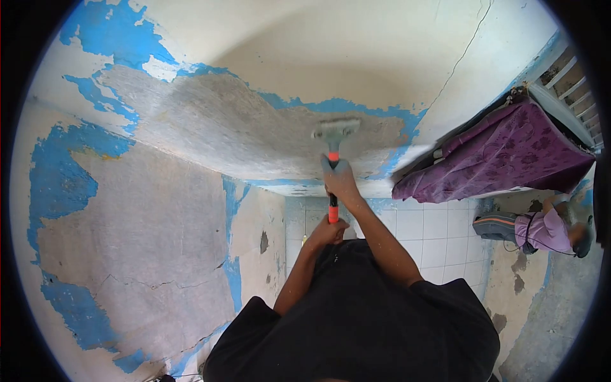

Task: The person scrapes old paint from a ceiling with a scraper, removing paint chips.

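Note:
A long-handled scraper (335,130) with a wide head and a black and orange handle lies against the wall, its head on a bare grey patch (254,127) just under a ragged edge of blue paint (318,104). My right hand (339,178) is wrapped round the handle below the head. Lower down, near my body, my left hand (329,232) grips the handle's end. The scraper's head is slightly blurred.
A purple patterned cloth (503,149) hangs at the right by a barred window (566,79). Another person (550,229) in a pink top is at the far right. White tiles (433,232) lie below, and a peeling side wall (159,223) stands at the left.

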Available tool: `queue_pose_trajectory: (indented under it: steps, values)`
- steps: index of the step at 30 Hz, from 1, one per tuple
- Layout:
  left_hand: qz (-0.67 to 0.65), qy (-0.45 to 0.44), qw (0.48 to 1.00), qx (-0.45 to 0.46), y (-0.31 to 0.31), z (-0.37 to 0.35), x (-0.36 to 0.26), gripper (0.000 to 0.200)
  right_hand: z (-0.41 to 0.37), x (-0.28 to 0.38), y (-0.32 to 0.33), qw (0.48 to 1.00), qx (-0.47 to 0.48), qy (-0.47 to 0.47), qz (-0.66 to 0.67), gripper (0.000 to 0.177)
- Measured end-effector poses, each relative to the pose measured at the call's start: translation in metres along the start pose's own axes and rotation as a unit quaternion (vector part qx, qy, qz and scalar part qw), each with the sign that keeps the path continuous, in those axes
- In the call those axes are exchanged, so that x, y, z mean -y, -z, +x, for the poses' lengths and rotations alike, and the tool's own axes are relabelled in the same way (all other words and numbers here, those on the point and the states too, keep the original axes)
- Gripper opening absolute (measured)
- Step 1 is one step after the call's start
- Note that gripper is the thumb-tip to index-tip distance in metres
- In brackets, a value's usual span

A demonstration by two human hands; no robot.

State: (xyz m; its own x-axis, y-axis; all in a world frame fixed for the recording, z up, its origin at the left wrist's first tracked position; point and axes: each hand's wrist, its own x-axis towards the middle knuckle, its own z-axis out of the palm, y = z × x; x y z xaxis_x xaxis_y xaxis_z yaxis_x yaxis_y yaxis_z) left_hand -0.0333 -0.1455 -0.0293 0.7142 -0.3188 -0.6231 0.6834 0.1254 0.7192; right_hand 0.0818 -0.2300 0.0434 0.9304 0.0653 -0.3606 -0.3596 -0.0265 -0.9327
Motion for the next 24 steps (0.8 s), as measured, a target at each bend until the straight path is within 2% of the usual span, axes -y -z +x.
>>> queue_pose_trajectory:
  steps: [3, 5, 11, 15, 18, 21, 24]
  values:
    - [-0.006, -0.025, 1.000, 0.008, -0.004, -0.008, -0.031, 0.028, -0.011, 0.041, 0.000, 0.999, 0.009, 0.038, 0.038, 0.047]
    - [-0.005, -0.032, 0.999, 0.011, -0.003, -0.003, -0.030, 0.028, -0.010, 0.043, 0.000, 0.999, 0.014, 0.042, 0.029, 0.047]
    - [0.002, 0.007, 1.000, 0.012, 0.002, 0.005, 0.001, 0.030, 0.004, -0.007, -0.004, 1.000, -0.004, 0.005, 0.014, 0.046]
    - [0.014, 0.005, 1.000, 0.000, 0.001, -0.009, -0.020, 0.033, -0.003, 0.018, -0.003, 0.999, 0.033, 0.002, 0.043, 0.046]
    - [-0.010, -0.023, 0.999, 0.022, 0.004, -0.003, -0.005, 0.033, -0.004, 0.015, -0.006, 1.000, 0.021, 0.000, 0.019, 0.046]
    - [-0.041, 0.024, 0.998, 0.032, 0.004, 0.003, 0.010, 0.035, 0.000, -0.007, -0.009, 1.000, 0.012, -0.029, 0.004, 0.046]
    - [-0.019, 0.004, 0.999, 0.027, 0.007, 0.005, 0.009, 0.030, 0.001, -0.003, -0.008, 1.000, 0.009, -0.005, 0.002, 0.046]
